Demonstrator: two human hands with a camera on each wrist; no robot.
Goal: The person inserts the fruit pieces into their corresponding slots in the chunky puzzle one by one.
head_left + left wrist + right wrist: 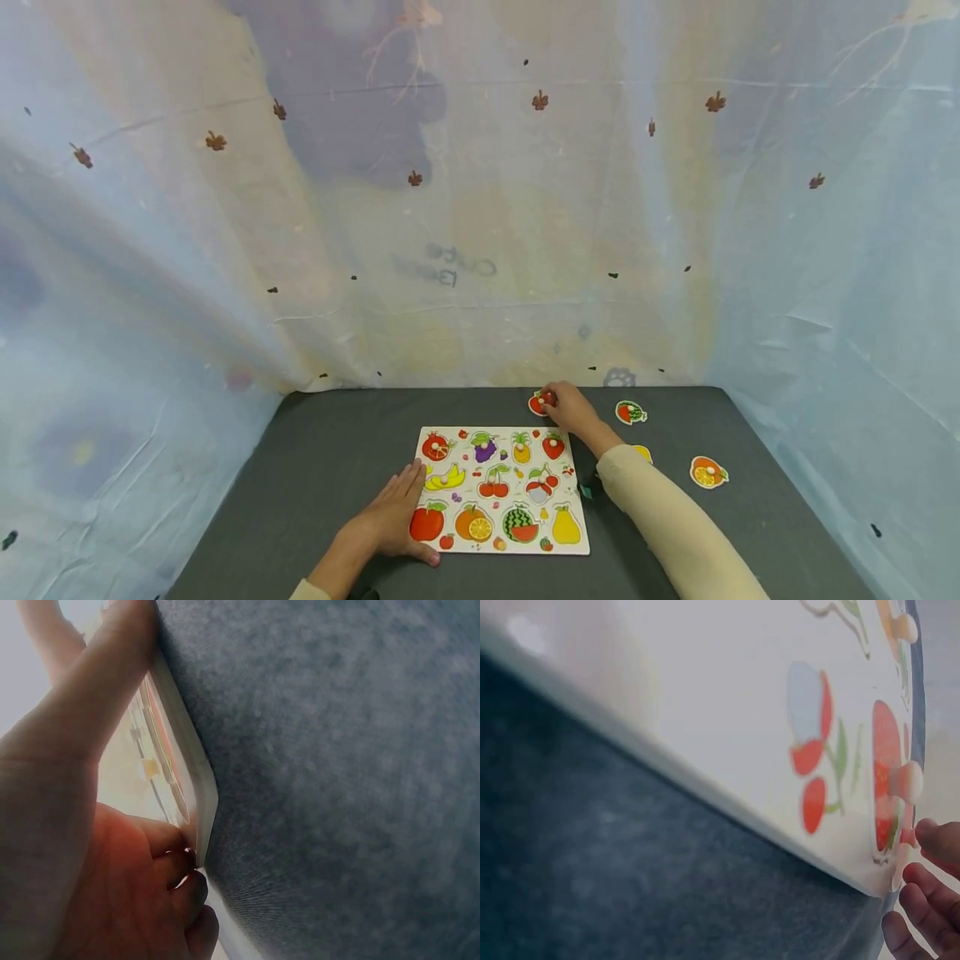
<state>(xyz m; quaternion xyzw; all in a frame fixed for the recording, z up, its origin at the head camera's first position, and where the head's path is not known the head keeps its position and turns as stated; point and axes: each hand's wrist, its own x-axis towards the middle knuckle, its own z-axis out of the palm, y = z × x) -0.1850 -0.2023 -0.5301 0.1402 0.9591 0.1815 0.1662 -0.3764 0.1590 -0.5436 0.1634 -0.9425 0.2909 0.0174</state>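
Observation:
A white fruit puzzle board (459, 456) lies on the dark tabletop. My left hand (393, 508) rests along its left edge, fingers extended and thumb near the front corner; the left wrist view catches fingertips (174, 864) at the rim. Beyond the back edge, my right hand (567, 406) reaches down to a red apple puzzle piece (536, 404). In the right wrist view, its thumb and fingers (926, 896) stand close around a small pink knob (908, 837); I cannot tell whether they pinch it. A knobbed strawberry piece (886, 772) sits in the board nearby.
To the right lie a watermelon piece (630, 412), an orange piece (708, 472) and a yellow piece (642, 452) partly hidden by the right sleeve. Several knobbed fruit pieces, such as grapes (483, 448), sit in the board. A patterned curtain (480, 333) stands behind the table.

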